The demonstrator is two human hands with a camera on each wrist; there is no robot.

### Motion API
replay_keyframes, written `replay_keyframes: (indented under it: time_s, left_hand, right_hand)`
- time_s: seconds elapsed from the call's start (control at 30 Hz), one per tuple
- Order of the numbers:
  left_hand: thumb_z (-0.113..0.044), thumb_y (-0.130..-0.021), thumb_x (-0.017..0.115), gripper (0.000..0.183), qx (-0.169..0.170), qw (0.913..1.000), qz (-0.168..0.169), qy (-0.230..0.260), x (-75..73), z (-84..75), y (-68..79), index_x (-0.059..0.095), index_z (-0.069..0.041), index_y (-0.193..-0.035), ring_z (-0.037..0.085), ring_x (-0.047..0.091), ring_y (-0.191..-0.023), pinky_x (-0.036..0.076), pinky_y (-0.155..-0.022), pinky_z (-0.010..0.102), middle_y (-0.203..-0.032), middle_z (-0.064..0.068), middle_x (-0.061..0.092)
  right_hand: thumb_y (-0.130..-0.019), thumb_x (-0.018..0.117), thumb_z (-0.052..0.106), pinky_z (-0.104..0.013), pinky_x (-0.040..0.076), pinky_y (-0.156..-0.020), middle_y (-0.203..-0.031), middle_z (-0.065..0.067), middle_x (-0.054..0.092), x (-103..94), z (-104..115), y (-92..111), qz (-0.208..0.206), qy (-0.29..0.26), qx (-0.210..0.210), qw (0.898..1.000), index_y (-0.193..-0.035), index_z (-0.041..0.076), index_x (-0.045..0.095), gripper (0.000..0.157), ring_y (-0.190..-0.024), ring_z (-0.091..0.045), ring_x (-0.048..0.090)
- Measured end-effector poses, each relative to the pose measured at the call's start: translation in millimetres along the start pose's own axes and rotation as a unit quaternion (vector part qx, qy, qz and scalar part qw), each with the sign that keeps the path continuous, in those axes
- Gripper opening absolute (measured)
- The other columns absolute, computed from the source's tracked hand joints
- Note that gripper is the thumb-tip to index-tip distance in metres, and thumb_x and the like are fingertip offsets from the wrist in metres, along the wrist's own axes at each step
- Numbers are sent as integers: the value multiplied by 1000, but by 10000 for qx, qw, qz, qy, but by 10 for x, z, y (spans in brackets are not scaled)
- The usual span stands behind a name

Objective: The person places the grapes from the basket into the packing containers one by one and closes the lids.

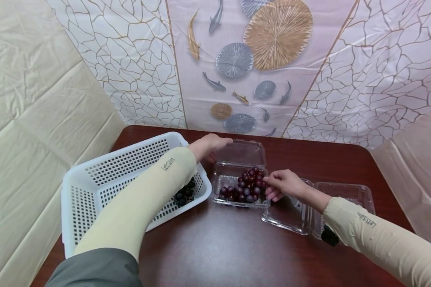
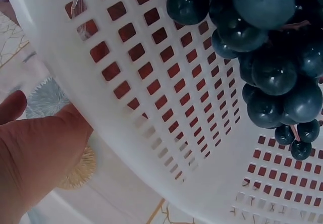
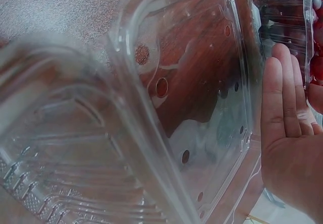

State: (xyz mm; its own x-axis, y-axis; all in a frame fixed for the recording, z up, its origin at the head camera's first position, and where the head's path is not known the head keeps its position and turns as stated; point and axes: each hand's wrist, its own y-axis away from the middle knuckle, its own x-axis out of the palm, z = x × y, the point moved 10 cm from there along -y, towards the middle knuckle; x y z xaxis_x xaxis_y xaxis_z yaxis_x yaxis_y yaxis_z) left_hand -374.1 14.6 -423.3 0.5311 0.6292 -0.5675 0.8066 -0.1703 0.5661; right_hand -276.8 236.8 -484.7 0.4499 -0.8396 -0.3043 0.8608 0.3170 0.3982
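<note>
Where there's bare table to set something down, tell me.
The table's front, between the perforated white basket and right sleeve, is bare; so is its back right, behind the rightmost clamshell. Crowded: the middle, left hand and right hand flanking the grape clamshell.

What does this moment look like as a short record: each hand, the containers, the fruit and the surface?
Left hand: at the lid's left edge; grip hidden
Right hand: at the clear box's right side, fingers straight
Clear box: open, lid at the back
Red grapes: in the clear box
Basket: white, on the left, partly behind the left arm
Black grapes: in the basket
Second clear box: open, on the right
Table: dark reddish brown
</note>
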Motion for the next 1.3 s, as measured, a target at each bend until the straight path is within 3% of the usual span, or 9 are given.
replay_keyframes:
  time_s: [0.13, 0.27, 0.5, 0.67, 0.8, 0.93, 1.07, 1.3]
  left_hand:
    - [-59, -90, 54, 69, -82, 9979, -145, 623, -46, 43, 0, 46, -11, -140, 32, 67, -96, 57, -79, 43, -128, 15, 55]
    - [-59, -89, 55, 66, -33, 9959, -162, 887, -59, 56, 10, 52, -9, -131, 33, 67, -96, 57, -79, 45, -123, 17, 59]
    - [-57, -91, 54, 70, 484, 9929, 71, 1088, -66, -39, 84, 35, -23, -150, 32, 63, -106, 54, -87, 47, -127, 16, 56]
    - [-55, -91, 56, 64, 883, 9899, 23, 1112, -124, -121, 166, 46, -17, -140, 31, 60, -111, 51, -92, 49, -118, 14, 59]
    - [-55, -90, 58, 55, 1282, 9881, -137, 844, -215, -194, 258, 56, -15, -128, 28, 60, -109, 53, -86, 45, -108, 7, 62]
    - [-55, -89, 60, 49, 1953, 9798, -395, 194, -304, -310, 397, 63, -18, -121, 24, 59, -110, 51, -86, 37, -114, 3, 64]
    - [-56, -89, 60, 43, 2586, 9620, -592, -652, -320, -429, 573, 66, -25, -118, 15, 58, -109, 46, -93, 32, -119, -2, 64]
    - [-49, -93, 57, 37, 3319, 9289, -538, -1551, -215, -551, 815, 66, -27, -122, 11, 60, -106, 46, -92, 31, -120, -7, 65]
  right_hand:
    - [-100, 53, 27, -47, 58, -67, -84, -24, 70, -1, 12, 6, 28, 65, -22, 10000, -94, -9, 58, 37, -68, -26, 71]
    - [-100, 53, 27, -48, 58, -67, -83, -24, 70, 6, 12, 16, 34, 38, 7, 10000, -95, -10, 58, 37, -67, -26, 71]
    - [-100, 54, 24, -46, 58, -66, -84, -26, 69, -1, 20, 42, 20, -68, 17, 10000, -97, -12, 56, 36, -67, -27, 71]
    - [-100, 53, 24, -46, 59, -66, -84, -24, 69, -7, 20, 41, 16, -40, 23, 10000, -97, -11, 57, 36, -68, -27, 71]
    - [-101, 52, 25, -46, 59, -67, -84, -23, 69, 3, 30, 32, 26, -24, -1, 10000, -97, -10, 57, 36, -69, -27, 71]
    - [-101, 51, 26, -45, 59, -66, -84, -23, 69, 8, 40, 15, 42, -36, -54, 10000, -98, -10, 57, 36, -70, -28, 71]
    - [-101, 52, 26, -44, 59, -66, -84, -23, 69, -5, 33, 4, 20, -57, -14, 10000, -99, -10, 58, 36, -69, -27, 71]
    - [-100, 53, 26, -44, 59, -67, -85, -24, 69, -48, 36, -21, -65, -27, 56, 10000, -100, -10, 58, 36, -68, -25, 71]
